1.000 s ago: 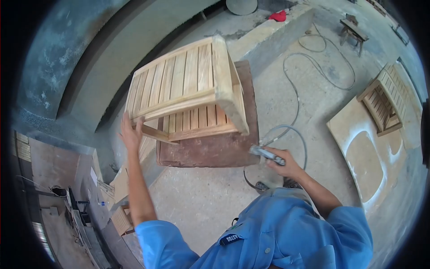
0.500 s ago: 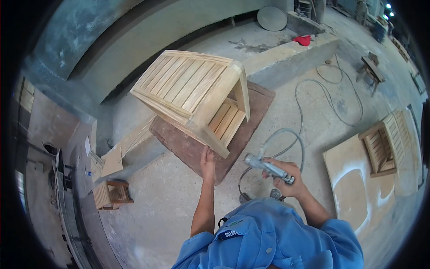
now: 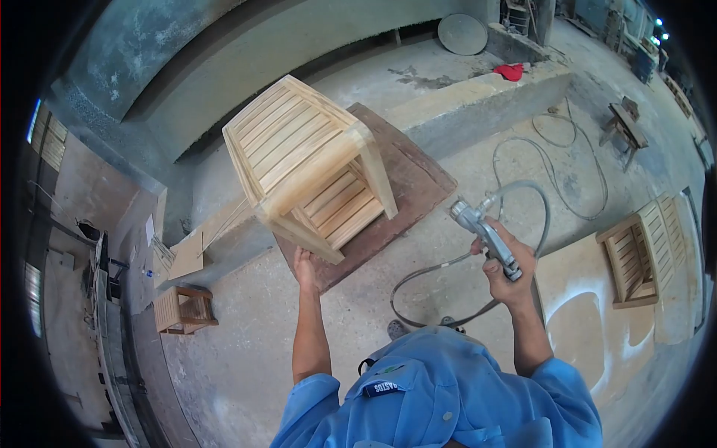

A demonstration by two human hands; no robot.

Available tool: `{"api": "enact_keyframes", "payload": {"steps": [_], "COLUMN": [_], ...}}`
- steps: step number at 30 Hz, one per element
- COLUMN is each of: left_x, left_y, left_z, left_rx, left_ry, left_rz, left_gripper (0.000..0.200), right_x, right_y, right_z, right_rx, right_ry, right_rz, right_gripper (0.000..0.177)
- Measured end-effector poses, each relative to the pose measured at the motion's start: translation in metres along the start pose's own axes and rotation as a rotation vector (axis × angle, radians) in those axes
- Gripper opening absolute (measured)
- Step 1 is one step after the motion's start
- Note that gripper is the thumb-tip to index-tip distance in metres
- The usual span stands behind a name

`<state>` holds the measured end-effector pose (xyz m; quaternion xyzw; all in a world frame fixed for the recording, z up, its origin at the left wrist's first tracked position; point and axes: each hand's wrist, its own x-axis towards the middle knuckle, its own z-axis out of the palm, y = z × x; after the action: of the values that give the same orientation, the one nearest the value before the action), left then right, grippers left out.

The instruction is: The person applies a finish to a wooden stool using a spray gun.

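Observation:
A slatted wooden stool (image 3: pixel 290 138) with a lower slatted shelf (image 3: pixel 347 216) stands on a brown square board (image 3: pixel 418 175). My left hand (image 3: pixel 305 267) is closed at the foot of the stool's nearest leg, its fingertips partly hidden there. In my right hand (image 3: pixel 511 261) is a metal spray gun (image 3: pixel 484 233), held by its handle right of the stool. Its nozzle end points up and to the left, apart from the wood. A grey hose (image 3: pixel 547 213) loops away from the gun.
The hose continues in coils (image 3: pixel 549 160) across the concrete floor. At right, another slatted wooden piece (image 3: pixel 631 261) rests on a pale panel (image 3: pixel 575 328) with white overspray. A small stool (image 3: pixel 185 310) stands at left. Behind the board runs a low concrete ledge (image 3: pixel 493 104) with a red cloth (image 3: pixel 509 72).
The stool and the board under it have turned clockwise, the near leg swinging left with my left hand. My right hand has moved the spray gun right and slightly up.

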<state>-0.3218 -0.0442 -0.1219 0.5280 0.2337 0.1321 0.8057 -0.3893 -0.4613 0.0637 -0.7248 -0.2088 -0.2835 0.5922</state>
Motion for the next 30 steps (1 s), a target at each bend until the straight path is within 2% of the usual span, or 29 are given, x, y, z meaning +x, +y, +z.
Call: {"api": "enact_keyframes", "payload": {"steps": [3,6,8,10,11,13,14,15,17,19,20,21,22,23,25,26,28,30], "left_x": [0.025,0.013,-0.002,-0.013,-0.022,-0.040,-0.052,-0.066,-0.103,-0.148,-0.178,-0.210,-0.245,-0.282,-0.348,-0.375,-0.387,-0.400], "left_y": [-0.010,-0.010,-0.004,-0.006,-0.012,-0.029,-0.038,-0.050,-0.100,-0.160,-0.190,-0.219,-0.216,-0.225,-0.210,-0.218,-0.212,-0.208], "left_z": [-0.020,-0.017,-0.013,-0.017,-0.020,-0.026,-0.032,-0.041,-0.083,-0.140,-0.171,-0.208,-0.209,-0.231,-0.240,-0.261,-0.270,-0.279], "left_rx": [0.067,0.155,0.213,0.291,0.293,0.361,0.521,0.680,0.760,0.859,0.852,0.982,1.170,1.208,1.418,1.554,1.581,1.618], "left_ry": [0.009,0.050,0.112,0.037,0.050,0.033,0.068,0.103,0.095,0.056,0.025,0.024,0.120,0.091,-0.225,-0.385,-0.398,-0.432], "left_rz": [0.021,0.008,-0.023,-0.038,-0.043,-0.146,-0.210,-0.276,-0.289,-0.257,-0.153,-0.113,-0.510,-0.617,-0.766,-0.727,-0.709,-0.652], "left_gripper": [0.045,0.049,0.050,0.054,0.054,0.055,0.054,0.054,0.050,0.048,0.049,0.049,0.043,0.047,0.034,0.025,0.025,0.025], "right_x": [0.010,-0.003,-0.022,-0.041,-0.053,-0.075,-0.086,-0.096,-0.111,-0.122,-0.125,-0.126,-0.127,-0.125,-0.111,-0.105,-0.093,-0.087], "right_y": [0.002,0.024,0.048,0.074,0.089,0.120,0.134,0.145,0.160,0.169,0.171,0.171,0.171,0.168,0.163,0.160,0.155,0.151], "right_z": [-0.003,-0.003,0.004,0.009,0.011,0.013,0.014,0.014,0.012,0.009,0.008,0.006,0.006,0.006,0.009,0.011,0.020,0.031], "right_rx": [0.052,-0.014,0.033,-0.030,-0.023,-0.084,-0.077,-0.131,-0.178,-0.251,-0.240,-0.227,-0.215,-0.208,-0.136,-0.129,-0.069,0.009], "right_ry": [-0.060,-0.183,-0.191,-0.227,-0.237,-0.261,-0.269,-0.306,-0.353,-0.375,-0.382,-0.371,-0.359,-0.360,-0.300,-0.301,-0.246,-0.287], "right_rz": [-0.078,-0.025,0.061,0.238,0.244,0.322,0.332,0.371,0.413,0.451,0.455,0.440,0.426,0.434,0.404,0.414,0.410,0.432], "right_gripper": [0.060,0.053,0.052,0.050,0.050,0.047,0.047,0.046,0.046,0.047,0.047,0.047,0.048,0.048,0.047,0.047,0.046,0.046]}}
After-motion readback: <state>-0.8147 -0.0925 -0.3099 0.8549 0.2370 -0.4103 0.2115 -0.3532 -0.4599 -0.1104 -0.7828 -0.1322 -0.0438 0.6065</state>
